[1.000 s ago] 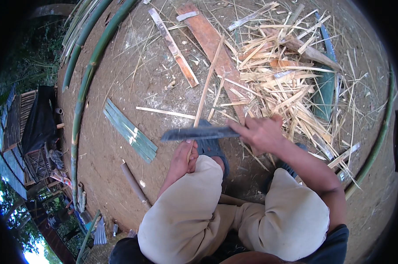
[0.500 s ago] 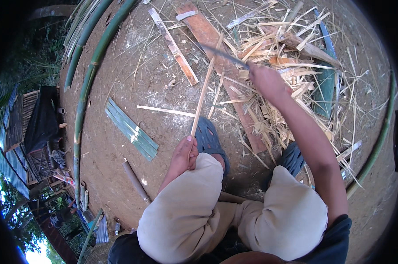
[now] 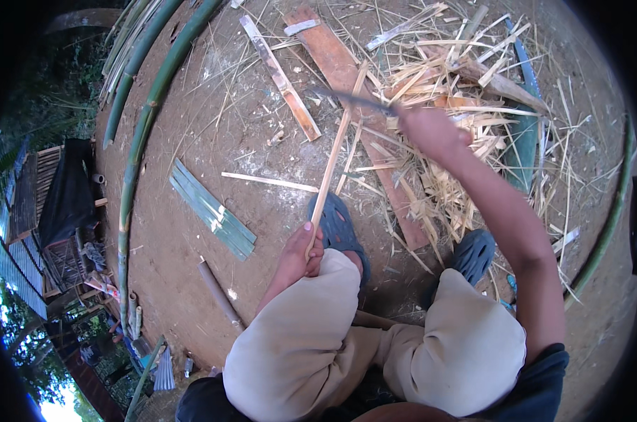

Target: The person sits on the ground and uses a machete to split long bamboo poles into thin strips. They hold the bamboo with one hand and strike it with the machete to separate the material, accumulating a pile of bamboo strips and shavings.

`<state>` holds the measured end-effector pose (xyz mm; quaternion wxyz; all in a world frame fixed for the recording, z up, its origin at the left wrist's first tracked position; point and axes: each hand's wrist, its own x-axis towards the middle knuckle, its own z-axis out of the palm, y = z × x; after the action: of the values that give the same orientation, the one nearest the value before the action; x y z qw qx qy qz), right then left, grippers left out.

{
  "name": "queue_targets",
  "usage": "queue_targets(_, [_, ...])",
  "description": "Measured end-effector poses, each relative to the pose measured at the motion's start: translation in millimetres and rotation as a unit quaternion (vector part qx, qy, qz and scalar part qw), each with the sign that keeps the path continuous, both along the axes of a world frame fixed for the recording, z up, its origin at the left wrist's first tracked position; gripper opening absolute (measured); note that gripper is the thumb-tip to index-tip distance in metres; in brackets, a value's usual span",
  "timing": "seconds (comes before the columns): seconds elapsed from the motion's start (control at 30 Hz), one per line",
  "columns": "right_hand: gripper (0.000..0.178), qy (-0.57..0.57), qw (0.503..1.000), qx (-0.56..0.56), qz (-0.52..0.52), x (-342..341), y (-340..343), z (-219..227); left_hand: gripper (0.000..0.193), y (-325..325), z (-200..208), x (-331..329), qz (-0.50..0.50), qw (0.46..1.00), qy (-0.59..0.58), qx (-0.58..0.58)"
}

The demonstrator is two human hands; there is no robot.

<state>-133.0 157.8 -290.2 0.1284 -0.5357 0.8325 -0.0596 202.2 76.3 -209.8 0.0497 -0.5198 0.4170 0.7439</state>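
Left hand (image 3: 301, 253): fingers and thumb wrapped round the near end of a long pale strip (image 3: 330, 163), pinching it just beside the left knee (image 3: 297, 316). Strip slants away from the hand, in view passing over the toe of the left clog (image 3: 336, 225); its far end overlaps the reddish plank (image 3: 332, 56).

Right hand (image 3: 434, 133): fist closed round the grip end of a knife (image 3: 361, 100), arm stretched out well forward. Blade points left, crossing the strip near its far end. Blade is blurred, so can't tell if it's touching or just above.

Ground (image 3: 178, 271) carries the rest. Far edge: reddish plank, running diagonally back toward the right clog (image 3: 472, 257), with a narrow board (image 3: 280, 77) on its left. Far right corner: big heap of split pieces and shavings (image 3: 438, 172), overlapping the plank's right side, thick wood piece (image 3: 505, 88) in it, green panel (image 3: 521, 151) beside it. Left of the left hand: flat green slats (image 3: 213, 209) side by side; nearer the body, a brown stick (image 3: 220, 292). Short thin strip (image 3: 269, 181) lies between slats and left clog. Left edge: long green bamboo pole (image 3: 149, 105), curved by the lens. Right edge: another green pole (image 3: 607, 235).
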Motion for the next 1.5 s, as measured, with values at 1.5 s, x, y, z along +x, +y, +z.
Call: queue_targets(1.5, [0.034, -0.077, 0.996, 0.019, -0.031, 6, 29, -20, 0.032, 7, 11, -20, 0.033, 0.991, 0.002, 0.133])
